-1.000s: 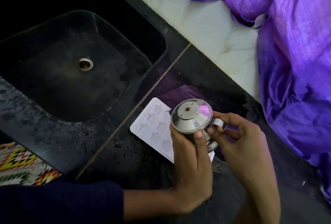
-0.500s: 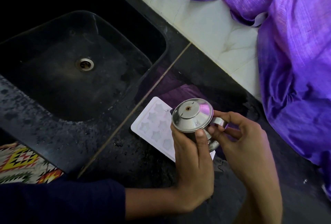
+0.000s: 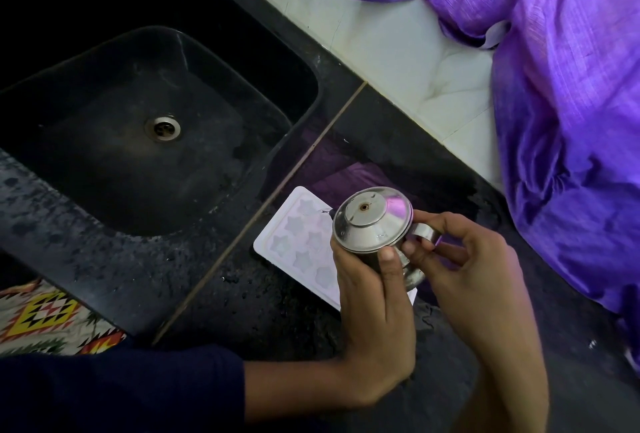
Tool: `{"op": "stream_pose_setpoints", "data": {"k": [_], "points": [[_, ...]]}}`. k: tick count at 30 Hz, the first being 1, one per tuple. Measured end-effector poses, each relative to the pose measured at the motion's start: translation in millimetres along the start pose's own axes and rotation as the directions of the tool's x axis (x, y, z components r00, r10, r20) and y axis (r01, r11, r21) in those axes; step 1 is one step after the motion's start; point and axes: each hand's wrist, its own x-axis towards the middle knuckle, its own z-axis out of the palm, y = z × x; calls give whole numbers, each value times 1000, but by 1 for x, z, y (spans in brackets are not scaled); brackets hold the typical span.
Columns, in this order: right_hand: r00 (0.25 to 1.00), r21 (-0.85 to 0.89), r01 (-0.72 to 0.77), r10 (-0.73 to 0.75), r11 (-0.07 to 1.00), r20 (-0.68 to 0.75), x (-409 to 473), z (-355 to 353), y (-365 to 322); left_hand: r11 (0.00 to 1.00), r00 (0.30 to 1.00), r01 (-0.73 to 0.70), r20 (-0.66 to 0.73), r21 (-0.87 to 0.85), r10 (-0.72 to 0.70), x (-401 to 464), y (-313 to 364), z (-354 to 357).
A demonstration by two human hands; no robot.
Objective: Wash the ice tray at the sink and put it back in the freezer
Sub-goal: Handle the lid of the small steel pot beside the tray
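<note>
Steel pot (image 3: 372, 224) is being gripped round its body by the left hand (image 3: 372, 321) and pinched at its handle by the right hand (image 3: 460, 266), probably for pouring, directly above the tray (image 3: 298, 238), lying on the counter (image 3: 242, 294) at the sink's (image 3: 138, 155) four o'clock.

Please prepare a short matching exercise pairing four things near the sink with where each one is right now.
Things:
1. ice tray
2. steel pot
3. drain
4. purple cloth

Places:
A. at the bottom of the black sink
B. held in both hands, left hand and right hand
C. flat on the black counter, right of the sink
D. draped along the right edge of the view

Pairs: 1-C, 2-B, 3-A, 4-D
</note>
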Motion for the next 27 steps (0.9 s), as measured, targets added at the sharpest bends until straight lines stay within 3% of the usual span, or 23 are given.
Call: {"op": "stream_pose_setpoints", "data": {"k": [14,27], "points": [[997,146,75,-72,986,-31,-13,0,2,997,998,-71,2,28,71,-9,4,-5],[997,98,82,-82,992,-9,-26,12,1,999,999,-27,-21,41,28,-21,1,-16]]}}
